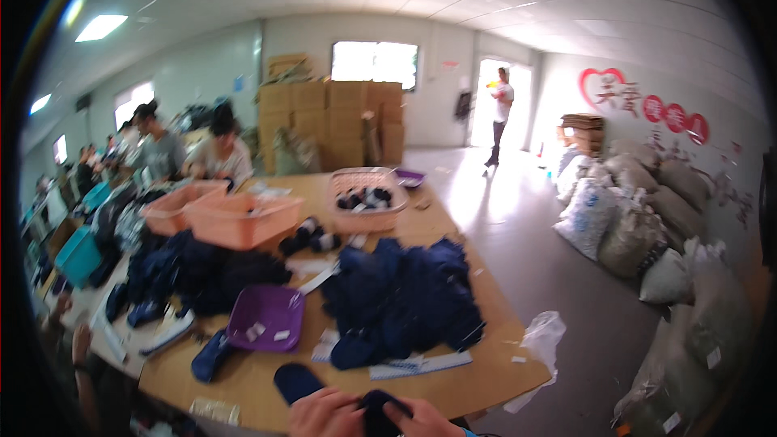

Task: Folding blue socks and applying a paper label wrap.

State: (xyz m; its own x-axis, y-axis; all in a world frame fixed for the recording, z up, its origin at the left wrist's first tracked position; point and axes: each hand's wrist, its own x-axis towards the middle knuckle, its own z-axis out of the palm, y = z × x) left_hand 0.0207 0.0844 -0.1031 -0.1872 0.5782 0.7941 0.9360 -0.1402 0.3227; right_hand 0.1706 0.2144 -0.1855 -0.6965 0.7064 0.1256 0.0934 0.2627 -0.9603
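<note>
At the table's near edge my left hand [328,414] has its fingers closed on a dark navy sock [379,411]. My right hand [422,419] pinches the same dark cloth from the other side, thumb on top. A rounded navy sock end [296,383] sticks out beyond my left hand; I cannot tell if it belongs to the same sock. Just beyond my hands lies a large heap of navy socks [405,295], with a white and blue paper strip [421,366] along its near side. A single navy sock [211,356] rests to the left.
A purple tray [267,336] with small white labels stands left of the heap. Peach baskets [243,222] and a pink basket [368,220] with rolled socks are farther back. Stuffed sacks [631,235] line the right wall. Other people [218,154] work at the left; one person [502,113] stands by the doorway.
</note>
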